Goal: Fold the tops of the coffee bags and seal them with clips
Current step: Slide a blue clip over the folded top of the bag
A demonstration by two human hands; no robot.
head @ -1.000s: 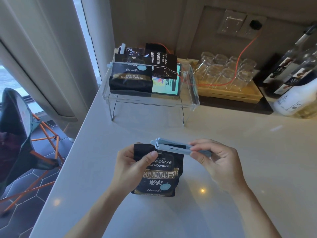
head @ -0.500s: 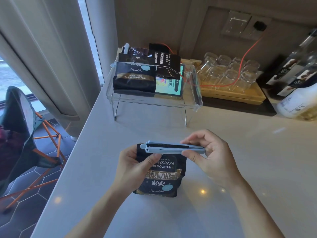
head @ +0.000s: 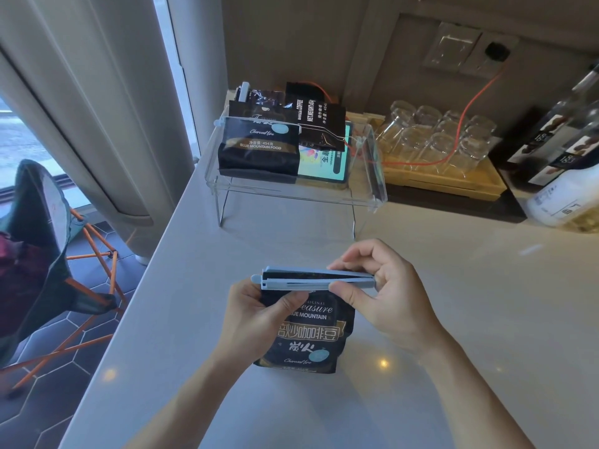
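A black coffee bag [head: 308, 338] with gold lettering stands upright on the pale counter [head: 486, 319]. My left hand [head: 252, 322] grips its left side, thumb across the front. A long light-blue clip [head: 301, 281] lies level across the bag's folded top, its two bars nearly together. My right hand [head: 385, 293] pinches the clip's right end between thumb and fingers. At the back, several more coffee bags [head: 259, 147] sit in a clear acrylic tray [head: 376, 186]; the front one carries a blue clip [head: 223, 122] along its top.
The acrylic tray stands on legs near the counter's left edge. Right of it a wooden tray [head: 453, 186] holds several upturned glasses [head: 437, 140]. Bottles [head: 564, 189] stand far right, and an orange cable [head: 466, 108] runs from a wall socket. A folding chair [head: 42, 254] sits left, below the counter.
The clip came down from a tilt to lie level over the bag's top, and its bars have drawn closer together. My right hand has shifted to pinch the clip's right end.
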